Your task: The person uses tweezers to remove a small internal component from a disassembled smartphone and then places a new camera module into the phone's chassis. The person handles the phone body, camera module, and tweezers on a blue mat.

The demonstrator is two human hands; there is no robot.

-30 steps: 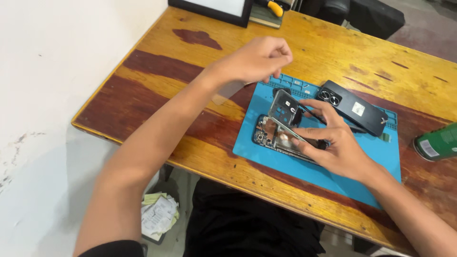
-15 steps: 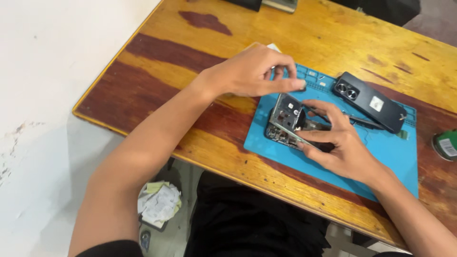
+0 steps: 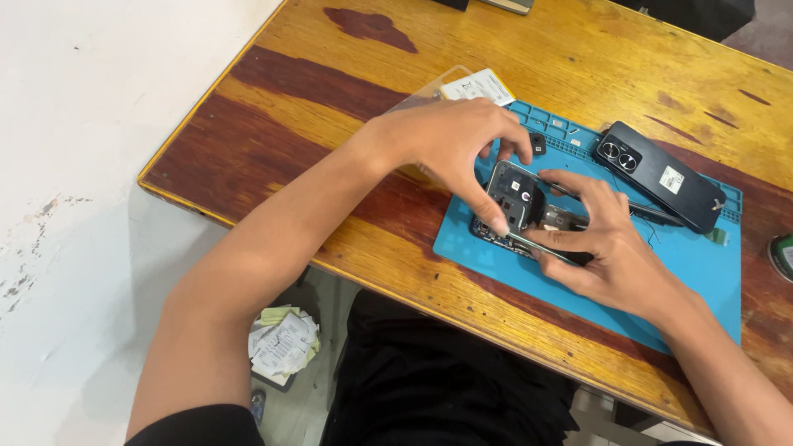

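Note:
An opened phone (image 3: pixel 529 216) lies on a blue repair mat (image 3: pixel 702 264) with its inner parts showing. My left hand (image 3: pixel 450 144) reaches over it, thumb and fingers pinching the dark inner cover plate (image 3: pixel 514 198) at the phone's top end. My right hand (image 3: pixel 607 248) grips the phone's body from the right and steadies it on the mat, fingers wrapped around its edges. The lower part of the phone is hidden under my right hand.
A black phone back cover (image 3: pixel 661 175) with two camera rings lies at the mat's far right. A small dark part (image 3: pixel 538 143) sits in the mat's tray row. A clear packet with a white card (image 3: pixel 471 85) lies behind. The wooden table (image 3: pixel 273 132) has crumpled paper (image 3: pixel 281 343) below.
My left hand came down from above the mat onto the phone and took hold of the raised cover plate. My right hand stayed on the phone. The view shifted closer.

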